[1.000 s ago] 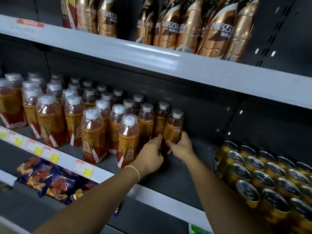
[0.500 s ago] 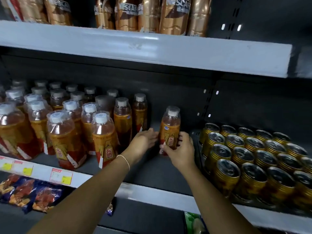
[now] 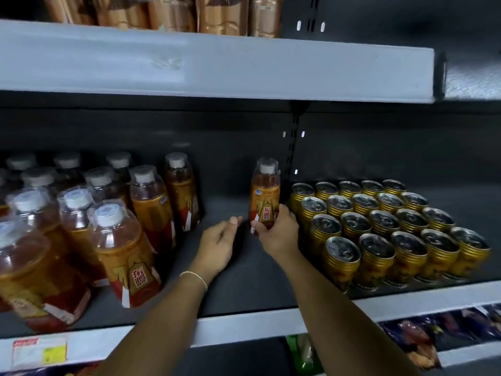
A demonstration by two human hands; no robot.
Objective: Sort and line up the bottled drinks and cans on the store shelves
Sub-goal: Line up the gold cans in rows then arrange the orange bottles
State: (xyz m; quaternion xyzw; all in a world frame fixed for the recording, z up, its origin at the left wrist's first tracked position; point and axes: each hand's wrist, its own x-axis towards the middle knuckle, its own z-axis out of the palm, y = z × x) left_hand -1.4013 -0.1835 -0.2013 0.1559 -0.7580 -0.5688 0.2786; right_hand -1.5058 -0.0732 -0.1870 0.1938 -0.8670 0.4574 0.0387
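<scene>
The right hand (image 3: 276,234) grips the lower half of a single orange-labelled bottle (image 3: 265,196), thumb on the near face of the label and fingers curled round the far side, so the bottle is pinched firmly between them. The bottle stands upright with its white cap under a clear cover; its base is hidden by the hand, so whether it rests on the middle shelf (image 3: 244,275) cannot be told. At the bottle's 3 o'clock, just beside it, begins a block of gold cans (image 3: 385,226) packed in tidy rows, tops facing up. At its 9 o'clock, well apart across a bare stretch of dark shelf, stands the crowd of matching bottles (image 3: 113,234), ranked several deep and running out of view at the left edge. The left hand (image 3: 219,242) lies at the bottle's 8 o'clock, fingers loosely spread and holding nothing, its fingertips near the label but apart from it; a thin bracelet (image 3: 193,276) circles the wrist. At 12 o'clock in the view the grey upper shelf (image 3: 217,66) carries brown-wrapped bottles (image 3: 173,12), seen only at their bases. At 7 o'clock a price tag (image 3: 39,354) sits on the shelf's front strip, and at 5 o'clock lie blurred snack packets (image 3: 423,337) on the level below.
</scene>
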